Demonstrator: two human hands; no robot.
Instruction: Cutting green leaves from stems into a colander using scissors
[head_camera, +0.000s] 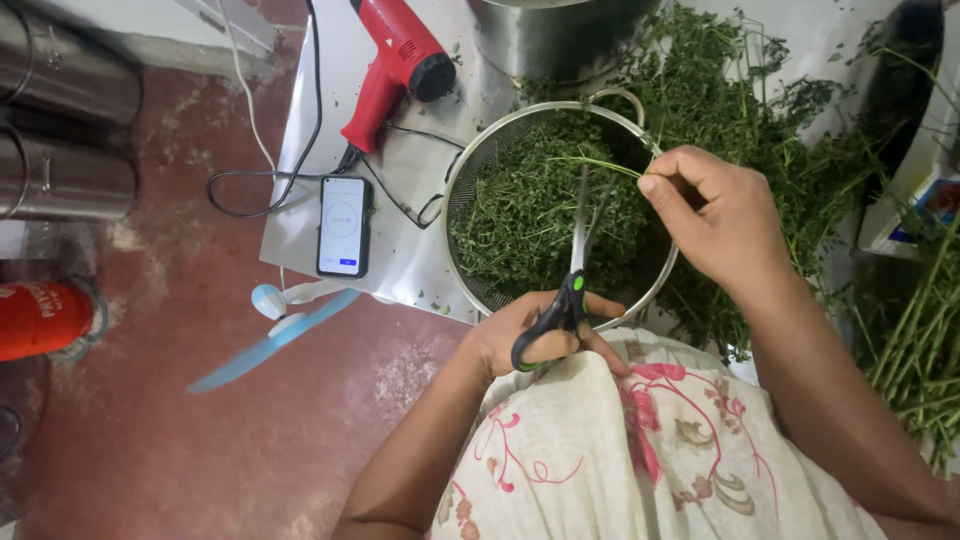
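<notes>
Near, left hand grips scissors; right hand pinches a green sprig over the sieve. Cutting close to the fingers looks best.

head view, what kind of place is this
Likely a home or small workshop for preparing herbs: a metal table on a red cement floor, a mesh strainer of cut greens, scissors in the left hand.
</notes>
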